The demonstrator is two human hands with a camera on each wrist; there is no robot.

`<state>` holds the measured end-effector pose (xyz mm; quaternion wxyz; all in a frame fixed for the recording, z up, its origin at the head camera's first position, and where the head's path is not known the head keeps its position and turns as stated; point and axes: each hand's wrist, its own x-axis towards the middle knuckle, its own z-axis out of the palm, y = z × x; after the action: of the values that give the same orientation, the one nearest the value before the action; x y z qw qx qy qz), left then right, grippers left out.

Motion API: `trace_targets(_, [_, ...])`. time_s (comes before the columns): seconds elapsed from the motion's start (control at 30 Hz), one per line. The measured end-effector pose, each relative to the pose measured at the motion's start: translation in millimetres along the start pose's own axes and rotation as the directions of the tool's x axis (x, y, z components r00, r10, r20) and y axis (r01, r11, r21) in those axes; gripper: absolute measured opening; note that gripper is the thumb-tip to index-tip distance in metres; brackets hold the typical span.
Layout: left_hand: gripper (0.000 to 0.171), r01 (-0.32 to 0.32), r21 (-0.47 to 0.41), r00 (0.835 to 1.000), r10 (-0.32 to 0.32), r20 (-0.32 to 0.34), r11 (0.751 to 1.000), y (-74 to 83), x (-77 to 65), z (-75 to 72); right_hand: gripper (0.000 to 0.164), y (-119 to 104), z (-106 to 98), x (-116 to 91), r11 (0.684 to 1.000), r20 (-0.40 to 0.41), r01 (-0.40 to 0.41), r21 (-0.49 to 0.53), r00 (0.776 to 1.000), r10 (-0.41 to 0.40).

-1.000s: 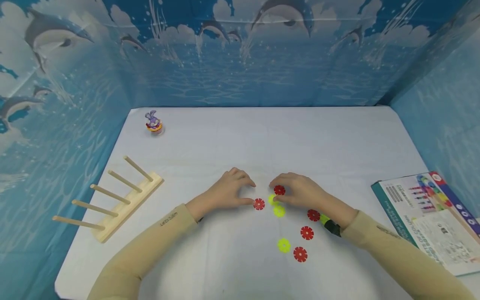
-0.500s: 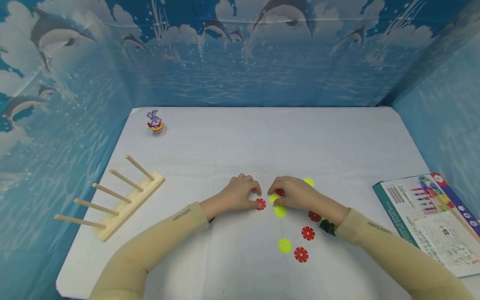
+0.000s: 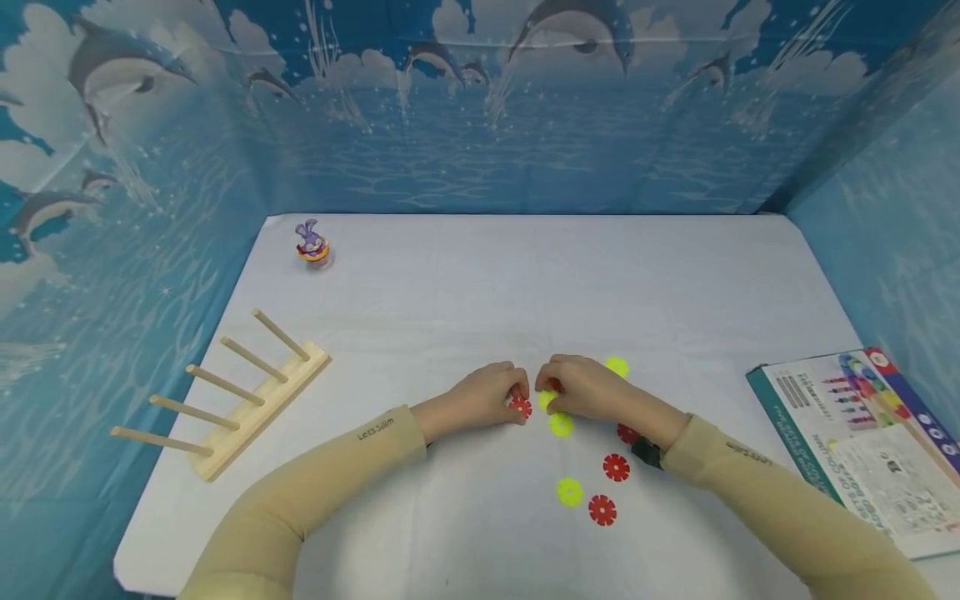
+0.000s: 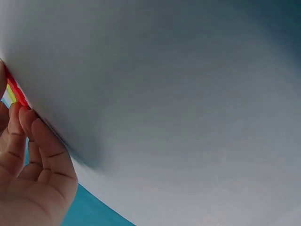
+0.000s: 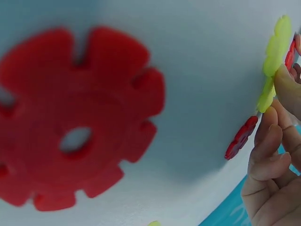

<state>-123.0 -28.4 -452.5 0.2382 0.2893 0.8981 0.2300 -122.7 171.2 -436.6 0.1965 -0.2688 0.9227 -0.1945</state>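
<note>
My left hand (image 3: 483, 398) pinches a red notched plastic disc (image 3: 521, 407) between thumb and fingers. In the left wrist view that red disc (image 4: 18, 90) shows edge-on at the fingertips. Close by on the right, my right hand (image 3: 592, 387) pinches a yellow notched disc (image 5: 267, 94) with thumb and fingers. Another yellow disc (image 3: 561, 425) lies flat just below it, overlapping it in the head view. Beside the right fingers in the right wrist view is a red disc (image 5: 241, 137), mostly covered by the hand in the head view.
More discs lie near the right forearm: a yellow one (image 3: 569, 492), red ones (image 3: 617, 467) and a yellow one behind the hand (image 3: 617, 367). A wooden peg rack (image 3: 262, 408) stands left, a rabbit figurine (image 3: 312, 244) back left, and a flat box (image 3: 862, 450) right.
My left hand has moved right and its fingers have closed on the red disc. My right hand has drawn its fingers together at the yellow disc, uncovering another yellow disc behind it.
</note>
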Motion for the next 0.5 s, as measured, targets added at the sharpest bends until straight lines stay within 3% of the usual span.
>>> trace_targets(0.3, [0.028, 0.005, -0.046, 1.000, -0.005, -0.014, 0.999, -2.6, 0.7, -1.5, 0.017, -0.6, -2.1, 0.5, 0.999, 0.005, 0.018, 0.036, 1.000, -0.018])
trace_targets(0.5, [0.023, -0.004, -0.169, 1.000, 0.001, -0.019, 0.986, -7.8, 2.7, -3.0, 0.016, 1.9, -2.3, -1.2, 0.994, -0.008, 0.032, 0.107, 0.999, -0.031])
